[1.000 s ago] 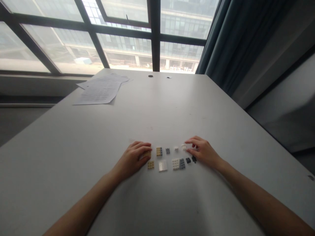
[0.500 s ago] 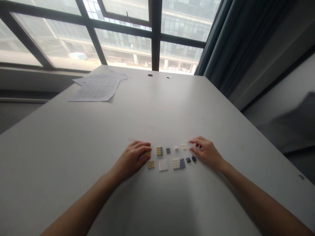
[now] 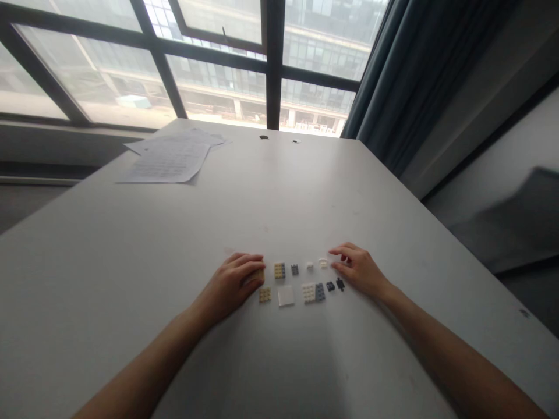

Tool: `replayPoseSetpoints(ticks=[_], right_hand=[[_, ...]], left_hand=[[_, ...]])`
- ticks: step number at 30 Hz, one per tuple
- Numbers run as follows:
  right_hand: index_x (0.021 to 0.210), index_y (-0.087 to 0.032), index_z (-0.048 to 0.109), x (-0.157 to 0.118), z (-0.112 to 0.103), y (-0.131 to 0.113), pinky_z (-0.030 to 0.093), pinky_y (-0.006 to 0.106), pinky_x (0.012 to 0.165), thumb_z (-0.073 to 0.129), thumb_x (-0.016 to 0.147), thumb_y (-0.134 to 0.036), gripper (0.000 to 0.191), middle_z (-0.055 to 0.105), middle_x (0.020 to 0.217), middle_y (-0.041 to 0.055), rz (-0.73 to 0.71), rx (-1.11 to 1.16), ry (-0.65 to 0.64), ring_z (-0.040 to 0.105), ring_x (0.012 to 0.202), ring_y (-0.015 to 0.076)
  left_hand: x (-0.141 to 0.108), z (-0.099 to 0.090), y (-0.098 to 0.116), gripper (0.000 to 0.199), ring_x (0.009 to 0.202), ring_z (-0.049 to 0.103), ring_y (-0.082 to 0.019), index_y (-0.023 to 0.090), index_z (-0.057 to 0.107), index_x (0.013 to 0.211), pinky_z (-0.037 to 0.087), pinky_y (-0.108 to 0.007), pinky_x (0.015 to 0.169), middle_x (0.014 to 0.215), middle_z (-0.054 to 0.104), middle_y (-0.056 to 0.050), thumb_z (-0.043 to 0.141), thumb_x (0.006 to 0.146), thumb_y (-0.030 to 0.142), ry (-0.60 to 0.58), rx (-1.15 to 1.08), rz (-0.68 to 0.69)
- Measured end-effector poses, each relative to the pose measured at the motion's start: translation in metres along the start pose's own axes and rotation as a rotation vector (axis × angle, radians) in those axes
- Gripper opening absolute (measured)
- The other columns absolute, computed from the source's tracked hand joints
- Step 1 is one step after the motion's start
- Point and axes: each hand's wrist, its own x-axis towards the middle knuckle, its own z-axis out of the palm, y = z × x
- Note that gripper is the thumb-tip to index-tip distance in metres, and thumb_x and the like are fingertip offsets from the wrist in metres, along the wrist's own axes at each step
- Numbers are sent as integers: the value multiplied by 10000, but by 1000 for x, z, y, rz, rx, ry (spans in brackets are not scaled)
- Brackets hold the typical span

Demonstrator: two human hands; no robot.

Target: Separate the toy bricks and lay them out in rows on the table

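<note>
My left hand (image 3: 238, 280) is closed around a tan toy brick (image 3: 261, 274), mostly hidden by the fingers. Just below it lies a tan studded plate (image 3: 265, 295). My right hand (image 3: 356, 267) rests on its side, thumb and fingers apart, holding nothing. Nearest its fingertips is a small white piece (image 3: 323, 263). Between the hands, the upper row also has a tan-and-grey brick (image 3: 279, 270), a dark grey brick (image 3: 294, 269) and a tiny white piece (image 3: 310, 266). Below are a smooth white tile (image 3: 286, 295), a white studded plate (image 3: 308, 293), a grey plate (image 3: 320, 291) and two black pieces (image 3: 331, 286).
All of this lies on a white table (image 3: 244, 203). Printed papers (image 3: 166, 160) lie at its far left. Two round holes (image 3: 264, 137) sit near the far edge, below a window. A dark curtain (image 3: 384, 87) hangs at the right.
The whole view has shifted slightly, with things sitting a little lower and further left. Both hands keep the same pose beside the pieces.
</note>
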Motion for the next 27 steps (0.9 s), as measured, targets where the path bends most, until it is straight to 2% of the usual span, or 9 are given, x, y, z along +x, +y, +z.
replayPoseSetpoints(ticks=[10,14,22,27], right_hand=[[985,-220,704,4,8,-4,495,260,693,652,803,-221,190,653,974,34,-55,29,-46,588,725,133],[933,-218,722,10,12,-4,488,270,722,645,806,-195,150,668,939,41,-106,-6,-65,601,799,157],[931,-222,724,8,11,1,477,279,746,652,805,-201,146,662,920,37,-104,-2,-53,598,801,155],[926,-214,715,5,11,1,476,279,726,647,804,-199,140,651,912,35,-90,44,-41,582,735,142]], left_hand=[[-1,0,-2,264,1053,576,-216,210,651,1055,489,-357,929,1124,667,-67,568,852,357,-10,-15,-66],[3,-1,-4,242,1061,570,-219,218,651,1021,477,-364,942,1119,668,-57,570,849,366,-16,5,-94],[17,0,-11,298,978,621,-216,222,645,1046,503,-360,896,1114,647,-58,617,790,373,32,-36,-308],[16,0,-10,310,1001,619,-215,226,643,1052,496,-354,914,1118,645,-53,613,791,390,26,-53,-314]])
